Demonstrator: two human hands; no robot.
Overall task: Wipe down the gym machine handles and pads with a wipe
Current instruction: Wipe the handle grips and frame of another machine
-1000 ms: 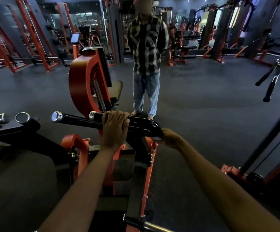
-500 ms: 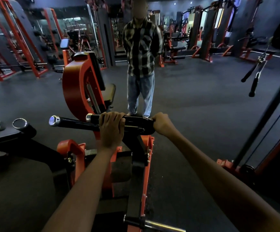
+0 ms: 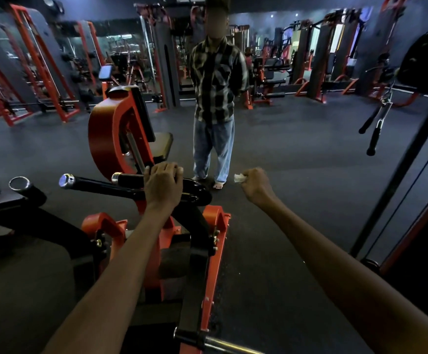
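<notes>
Left hand (image 3: 162, 182) curls round the black handle (image 3: 128, 180); at its three o'clock, right hand (image 3: 256, 185) pinches a white wipe (image 3: 239, 178), apart from the bar.

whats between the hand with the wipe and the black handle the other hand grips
Nothing: in the head view only bare dark floor shows between the right hand with the wipe and the handle.

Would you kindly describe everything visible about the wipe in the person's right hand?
The wipe is a small, white, crumpled wad, thin and soft like paper or cloth. Only a little of it shows, sticking out to the left of the right hand, whose curled fingers pinch it; the rest is hidden inside the fist. It is held in the air above the dark floor, to the right of the black handle that the left hand grips, and does not touch the handle.
</notes>
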